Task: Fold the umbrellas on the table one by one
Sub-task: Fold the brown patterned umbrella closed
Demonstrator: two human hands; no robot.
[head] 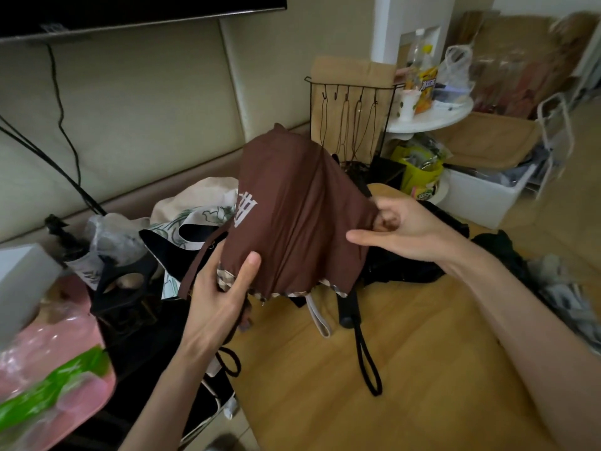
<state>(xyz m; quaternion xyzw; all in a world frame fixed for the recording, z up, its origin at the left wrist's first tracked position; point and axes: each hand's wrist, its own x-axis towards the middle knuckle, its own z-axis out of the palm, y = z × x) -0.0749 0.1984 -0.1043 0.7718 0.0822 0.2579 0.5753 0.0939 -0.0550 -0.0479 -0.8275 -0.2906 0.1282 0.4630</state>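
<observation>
A brown umbrella (pixel 292 203) with white lettering and a checked hem is held up above the wooden table (pixel 325 385), its tip pointing away from me. My left hand (pixel 221 294) grips its lower edge, thumb on the outside of the cloth. My right hand (pixel 400 226) pinches a fold of the canopy at its right side. Under it lies a black umbrella (pixel 406 265) with its handle (pixel 348 310) and wrist loop (pixel 367 362) stretched toward me. A white and black patterned umbrella (pixel 182 222) lies behind at the left.
A pink bag with green print (pixel 48 369) sits at the left front, black items beside it. A black wire rack (pixel 351 118) stands at the back. A round white shelf with bottles (pixel 432 115) and white bins (pixel 481 196) crowd the right. Cables hang on the wall.
</observation>
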